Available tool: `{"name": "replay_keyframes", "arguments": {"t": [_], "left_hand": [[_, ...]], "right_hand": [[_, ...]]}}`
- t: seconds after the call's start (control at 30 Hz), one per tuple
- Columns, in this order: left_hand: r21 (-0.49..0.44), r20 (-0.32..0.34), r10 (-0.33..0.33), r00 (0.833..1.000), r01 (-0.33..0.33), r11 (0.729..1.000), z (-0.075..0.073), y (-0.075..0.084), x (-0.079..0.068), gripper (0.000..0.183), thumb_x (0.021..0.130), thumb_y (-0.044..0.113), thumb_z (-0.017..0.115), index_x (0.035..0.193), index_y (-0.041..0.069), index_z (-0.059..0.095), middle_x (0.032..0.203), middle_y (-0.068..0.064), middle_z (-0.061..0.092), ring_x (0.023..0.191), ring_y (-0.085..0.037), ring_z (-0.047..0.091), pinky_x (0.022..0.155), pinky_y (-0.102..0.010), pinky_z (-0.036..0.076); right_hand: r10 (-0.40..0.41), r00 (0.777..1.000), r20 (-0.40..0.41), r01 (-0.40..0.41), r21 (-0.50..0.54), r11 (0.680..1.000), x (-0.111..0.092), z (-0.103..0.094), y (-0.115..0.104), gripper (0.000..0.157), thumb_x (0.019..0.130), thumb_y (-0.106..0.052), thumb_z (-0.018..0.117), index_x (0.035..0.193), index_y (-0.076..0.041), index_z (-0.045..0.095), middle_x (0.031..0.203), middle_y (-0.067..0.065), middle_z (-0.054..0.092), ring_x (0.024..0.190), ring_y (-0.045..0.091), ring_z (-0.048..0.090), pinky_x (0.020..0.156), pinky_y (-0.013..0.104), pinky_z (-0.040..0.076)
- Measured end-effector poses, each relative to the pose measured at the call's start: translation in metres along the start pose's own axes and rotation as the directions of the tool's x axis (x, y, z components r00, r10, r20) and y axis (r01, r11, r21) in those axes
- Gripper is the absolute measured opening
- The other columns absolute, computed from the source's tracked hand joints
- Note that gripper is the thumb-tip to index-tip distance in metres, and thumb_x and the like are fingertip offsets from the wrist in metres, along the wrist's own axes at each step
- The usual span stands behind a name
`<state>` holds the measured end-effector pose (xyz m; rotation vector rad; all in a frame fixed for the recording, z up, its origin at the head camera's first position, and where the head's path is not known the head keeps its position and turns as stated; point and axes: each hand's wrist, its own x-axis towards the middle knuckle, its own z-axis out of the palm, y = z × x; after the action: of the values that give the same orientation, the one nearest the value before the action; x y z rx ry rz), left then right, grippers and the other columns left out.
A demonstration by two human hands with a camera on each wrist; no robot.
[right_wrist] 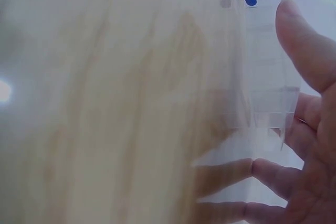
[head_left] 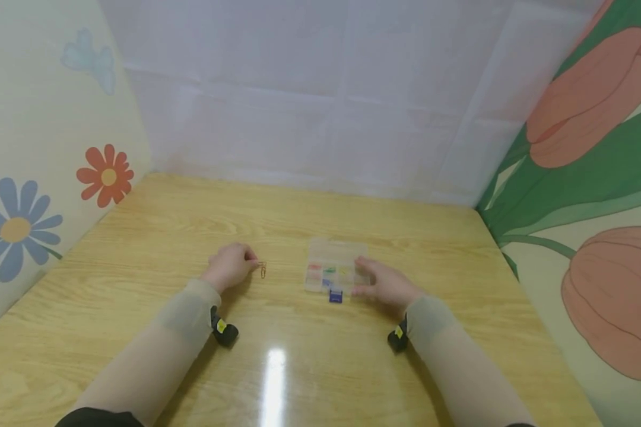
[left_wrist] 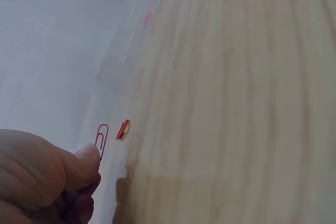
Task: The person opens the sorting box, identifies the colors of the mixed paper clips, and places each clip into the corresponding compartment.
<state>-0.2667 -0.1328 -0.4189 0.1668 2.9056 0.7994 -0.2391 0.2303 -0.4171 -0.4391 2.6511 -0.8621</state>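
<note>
Between thumb and fingertips, my left hand pinches a red paper clip just above the table. A little group of red paper clips lies close by on the wood. To the right sits a clear compartment box with its transparent lid standing back. Red pieces, green pieces, yellow pieces and blue pieces lie in separate compartments. At the box's right end my right hand has thumb and fingers spread; whether it touches the box I cannot tell.
A blue clip-like piece is at the box's front edge. The wooden table meets a white cloth backdrop behind, with flower-painted panels on the left and right. Light glares off the table's front.
</note>
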Motion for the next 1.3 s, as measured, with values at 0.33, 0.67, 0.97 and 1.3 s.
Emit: {"name": "replay_keyframes", "arguments": {"t": [0.33, 0.67, 0.97, 1.3], "left_hand": [[-0.177, -0.069, 0.034, 0.997, -0.045, 0.983, 0.004, 0.014, 0.0, 0.02, 0.1, 0.017, 0.051, 0.111, 0.003, 0.059, 0.111, -0.015, 0.062, 0.104, -0.032, 0.056, 0.091, -0.047, 0.044], [-0.282, -0.09, 0.071, 0.993, -0.094, 0.955, 0.015, 0.042, -0.001, 0.017, 0.099, 0.014, 0.053, 0.108, 0.004, 0.063, 0.106, -0.013, 0.064, 0.095, -0.027, 0.058, 0.084, -0.044, 0.046], [-0.315, -0.049, 0.131, 0.99, -0.14, 0.939, 0.037, 0.07, -0.002, 0.012, 0.098, 0.015, 0.056, 0.103, 0.008, 0.065, 0.101, -0.006, 0.065, 0.096, -0.023, 0.059, 0.087, -0.042, 0.048], [-0.204, -0.085, 0.202, 0.976, -0.215, 0.955, 0.056, 0.084, -0.005, 0.006, 0.094, 0.014, 0.062, 0.092, 0.012, 0.068, 0.092, 0.0, 0.066, 0.091, -0.02, 0.061, 0.084, -0.041, 0.048]], "right_hand": [[-0.007, 1.0, -0.006, 0.007, -0.004, 1.0, 0.0, 0.0, 0.002, 0.089, 0.078, -0.054, 0.072, 0.15, -0.019, 0.033, 0.156, 0.001, 0.026, 0.142, 0.024, 0.025, 0.114, 0.046, 0.016], [0.002, 1.0, -0.004, -0.002, 0.008, 1.0, 0.002, 0.0, 0.004, 0.091, 0.077, -0.056, 0.072, 0.15, -0.019, 0.033, 0.156, 0.0, 0.027, 0.142, 0.023, 0.024, 0.114, 0.045, 0.016], [-0.006, 1.0, -0.004, 0.006, 0.014, 1.0, 0.0, 0.0, 0.003, 0.092, 0.077, -0.057, 0.071, 0.15, -0.018, 0.032, 0.156, 0.002, 0.027, 0.143, 0.024, 0.023, 0.114, 0.047, 0.016], [0.0, 1.0, 0.0, 0.0, 0.022, 1.0, -0.001, -0.001, 0.0, 0.09, 0.078, -0.054, 0.072, 0.151, -0.018, 0.031, 0.156, 0.001, 0.026, 0.143, 0.024, 0.023, 0.114, 0.046, 0.015]]}}
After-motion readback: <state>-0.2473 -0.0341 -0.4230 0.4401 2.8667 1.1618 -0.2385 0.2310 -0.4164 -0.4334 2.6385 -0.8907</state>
